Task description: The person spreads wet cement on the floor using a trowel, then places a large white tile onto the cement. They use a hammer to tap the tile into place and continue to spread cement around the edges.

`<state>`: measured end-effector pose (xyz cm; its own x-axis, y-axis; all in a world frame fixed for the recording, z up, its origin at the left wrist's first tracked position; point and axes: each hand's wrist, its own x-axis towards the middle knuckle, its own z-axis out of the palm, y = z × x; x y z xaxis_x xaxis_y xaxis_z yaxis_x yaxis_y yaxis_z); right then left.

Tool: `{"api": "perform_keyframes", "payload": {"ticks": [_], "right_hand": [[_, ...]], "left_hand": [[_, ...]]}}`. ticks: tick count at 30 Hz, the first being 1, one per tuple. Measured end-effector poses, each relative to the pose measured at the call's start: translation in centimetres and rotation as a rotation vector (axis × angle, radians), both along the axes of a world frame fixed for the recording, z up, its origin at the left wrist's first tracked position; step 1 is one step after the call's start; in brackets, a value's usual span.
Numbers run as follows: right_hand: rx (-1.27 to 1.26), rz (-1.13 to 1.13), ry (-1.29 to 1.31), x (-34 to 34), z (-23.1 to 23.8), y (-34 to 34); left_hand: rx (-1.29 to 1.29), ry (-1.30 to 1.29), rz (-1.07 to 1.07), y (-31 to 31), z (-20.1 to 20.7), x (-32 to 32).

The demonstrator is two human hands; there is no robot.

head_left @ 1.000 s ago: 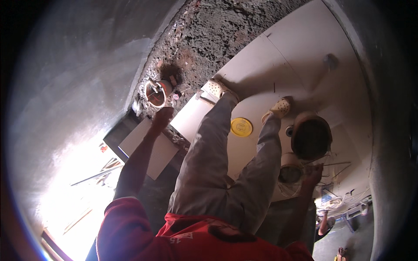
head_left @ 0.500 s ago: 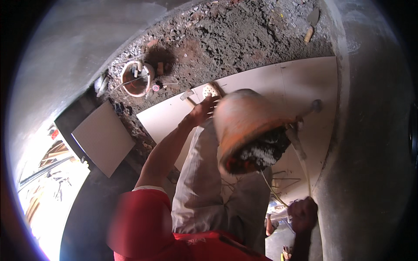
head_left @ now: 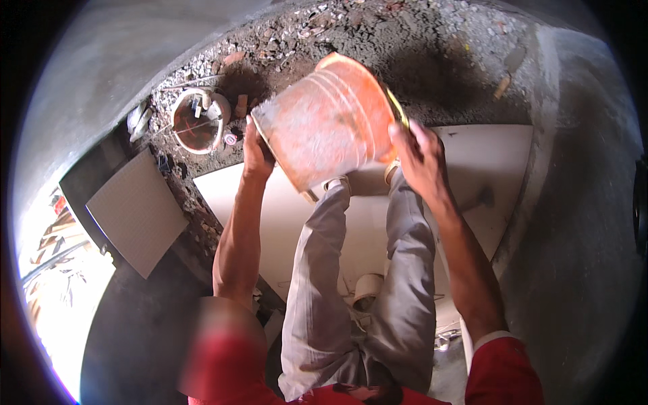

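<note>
An orange plastic bucket [head_left: 324,121], smeared with dried cement, is held up in both my hands. It lies tipped on its side, its mouth toward the far right over the grey mortar bed [head_left: 432,67] and its base toward the near left. My left hand [head_left: 258,154] grips the bottom edge, with some fingers hidden behind it. My right hand [head_left: 422,160] is closed on the rim beside the yellow handle [head_left: 396,106]. The bucket's inside is turned away, so its contents cannot be seen.
Large pale tiles [head_left: 486,162] lie under my feet. A second bucket [head_left: 221,111] with tools in it stands on the rubble at left. A trowel [head_left: 501,86] rests on the mortar at far right. Another tile [head_left: 138,212] lies at left. Grey walls [head_left: 580,202] curve around.
The bucket has swung from my right side away from me and turned over, mouth now facing far. My left hand has come onto its base; my right hand has shifted from the handle to the rim.
</note>
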<state>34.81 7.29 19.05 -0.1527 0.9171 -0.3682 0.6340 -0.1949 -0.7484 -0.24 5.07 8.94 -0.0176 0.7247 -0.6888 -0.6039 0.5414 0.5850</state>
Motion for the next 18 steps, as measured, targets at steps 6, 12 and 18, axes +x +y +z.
{"api": "perform_keyframes", "payload": {"ticks": [6,12,18], "right_hand": [[-0.033,-0.352,-0.071,-1.8,-14.5,4.8],[-0.118,-0.364,0.023,0.2,-14.3,5.3],[-0.494,-0.697,0.514,5.5,-10.0,-2.1]], "left_hand": [[-0.094,0.693,-0.131,4.6,-2.5,-1.1],[-0.186,0.909,-0.209,5.5,6.5,2.7],[-0.219,0.796,-0.265,-0.3,16.9,9.6]]}}
